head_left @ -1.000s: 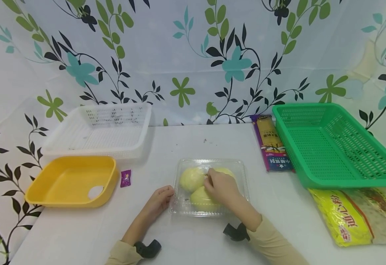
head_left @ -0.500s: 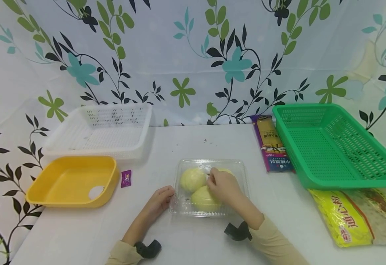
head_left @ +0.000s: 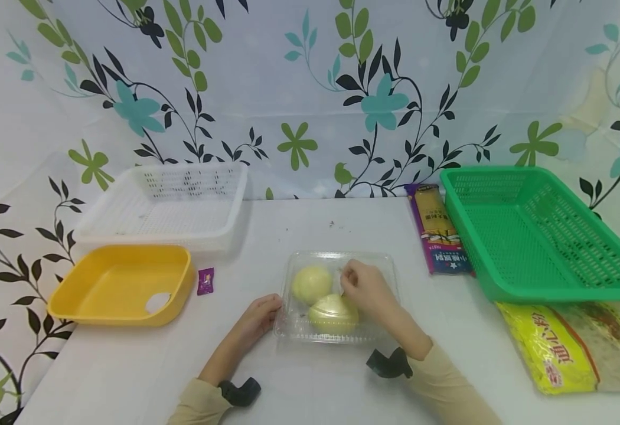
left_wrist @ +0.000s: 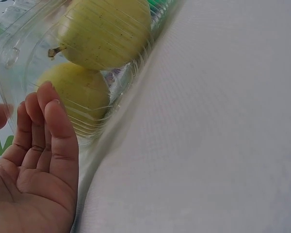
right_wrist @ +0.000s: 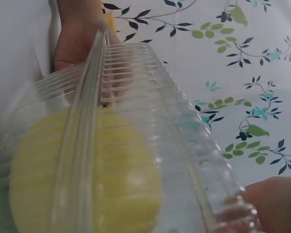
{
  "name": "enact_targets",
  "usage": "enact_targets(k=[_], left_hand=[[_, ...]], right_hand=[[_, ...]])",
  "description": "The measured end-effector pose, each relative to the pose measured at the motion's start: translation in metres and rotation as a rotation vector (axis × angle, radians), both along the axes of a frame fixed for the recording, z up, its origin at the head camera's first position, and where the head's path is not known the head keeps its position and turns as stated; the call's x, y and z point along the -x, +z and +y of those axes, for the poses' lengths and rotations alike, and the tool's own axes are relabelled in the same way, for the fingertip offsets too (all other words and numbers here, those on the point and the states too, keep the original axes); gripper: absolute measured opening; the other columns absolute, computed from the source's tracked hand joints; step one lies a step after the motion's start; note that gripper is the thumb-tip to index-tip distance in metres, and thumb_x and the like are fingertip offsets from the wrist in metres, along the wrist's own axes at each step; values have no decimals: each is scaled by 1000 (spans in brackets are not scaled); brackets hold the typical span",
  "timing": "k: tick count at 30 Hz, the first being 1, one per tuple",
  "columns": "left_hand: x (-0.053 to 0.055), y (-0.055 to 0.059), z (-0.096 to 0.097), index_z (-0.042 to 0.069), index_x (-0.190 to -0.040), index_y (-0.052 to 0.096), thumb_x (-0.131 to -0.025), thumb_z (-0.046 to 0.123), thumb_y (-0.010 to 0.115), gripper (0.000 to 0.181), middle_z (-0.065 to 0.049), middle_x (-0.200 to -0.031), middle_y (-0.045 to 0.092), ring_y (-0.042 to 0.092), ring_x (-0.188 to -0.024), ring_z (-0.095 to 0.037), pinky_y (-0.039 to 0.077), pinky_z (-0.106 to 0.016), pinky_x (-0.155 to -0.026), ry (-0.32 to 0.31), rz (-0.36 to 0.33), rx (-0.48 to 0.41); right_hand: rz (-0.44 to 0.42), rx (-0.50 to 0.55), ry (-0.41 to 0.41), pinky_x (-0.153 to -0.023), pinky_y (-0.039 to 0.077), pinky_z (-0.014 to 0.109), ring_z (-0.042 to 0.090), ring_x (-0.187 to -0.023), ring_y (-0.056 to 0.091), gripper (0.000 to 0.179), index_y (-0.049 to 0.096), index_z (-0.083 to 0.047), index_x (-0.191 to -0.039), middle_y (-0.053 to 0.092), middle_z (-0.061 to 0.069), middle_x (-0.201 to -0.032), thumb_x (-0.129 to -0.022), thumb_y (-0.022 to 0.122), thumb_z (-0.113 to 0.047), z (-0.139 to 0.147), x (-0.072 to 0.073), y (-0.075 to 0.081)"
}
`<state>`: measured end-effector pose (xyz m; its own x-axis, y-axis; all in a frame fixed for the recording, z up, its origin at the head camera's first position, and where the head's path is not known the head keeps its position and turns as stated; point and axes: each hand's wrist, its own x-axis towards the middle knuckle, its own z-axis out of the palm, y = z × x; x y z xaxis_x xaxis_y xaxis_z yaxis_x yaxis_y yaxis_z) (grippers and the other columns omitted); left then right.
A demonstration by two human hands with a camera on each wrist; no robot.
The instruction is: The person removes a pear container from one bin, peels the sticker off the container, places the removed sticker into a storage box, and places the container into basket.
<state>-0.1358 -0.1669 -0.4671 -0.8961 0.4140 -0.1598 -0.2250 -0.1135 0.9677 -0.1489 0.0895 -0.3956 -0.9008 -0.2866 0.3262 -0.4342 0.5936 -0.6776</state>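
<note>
A clear plastic clamshell box (head_left: pixel 336 338) stands on the white table, its ribbed wall close in the right wrist view. Inside, two yellow-green pears (head_left: pixel 312 285) show plainly; the left wrist view shows a stem on one pear (left_wrist: pixel 104 36). My left hand (head_left: pixel 257 316) lies at the box's left side, palm visible in the left wrist view, with loosely bent fingers (left_wrist: pixel 63 136) by the wall and the thumb near the rim. Over the box's right half, my right hand (head_left: pixel 368 289) has curled fingers, thumb near forefinger. Whether anything is between them cannot be made out.
At left are a white basket (head_left: pixel 209 239), a yellow tray (head_left: pixel 118 319) and a small purple packet (head_left: pixel 205 281). A green basket (head_left: pixel 570 292), a purple pasta packet (head_left: pixel 437 230) and a yellow pasta bag (head_left: pixel 554 354) lie at right. Patterned cloth (head_left: pixel 289 88) hangs behind.
My right hand has shifted slightly right and away from me above the box, so more of the two pears shows. My left hand stays at the box's side. The head view has shifted a little.
</note>
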Motion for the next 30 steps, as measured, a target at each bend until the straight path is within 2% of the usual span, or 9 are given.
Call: enact_targets(k=[3,7,14,23,30], left_hand=[[-3,7,1,10,-79,54,-96,9,33,27,-1,-79,56,56,-73,-11,47,-25,-66,-15,17,-3],[-4,11,2,10,-79,55,-96,9,34,27,-2,-79,56,56,-74,-11,47,-24,-67,-13,8,4],[0,-2,0,10,-79,55,-94,15,40,22,-2,-79,56,57,-73,-12,47,-25,-66,0,19,0],[1,-3,1,10,-79,53,-94,18,42,20,-3,-82,56,56,-75,-13,47,-25,-66,-3,10,24],[2,-2,2,11,-76,49,-94,13,39,20,-1,-79,52,53,-72,-12,46,-24,-64,-37,28,-30]], right_hand=[[-15,31,-1,-45,43,22,8,-48,47,7,56,-5,-74,53,-3,-59,-80,55,-1,3,2,2],[-95,33,-1,-44,43,23,10,-44,48,7,56,-3,-77,53,-3,-58,-83,54,-1,6,3,6],[-237,43,0,-41,43,25,17,-45,53,5,55,0,-82,54,3,-57,-85,51,-2,11,5,9],[-285,28,-7,-44,45,26,17,-48,54,5,54,-1,-83,54,3,-58,-86,52,-3,22,8,9],[-306,28,4,-45,46,27,16,-47,53,6,52,0,-81,54,4,-58,-86,49,-2,26,9,15]])
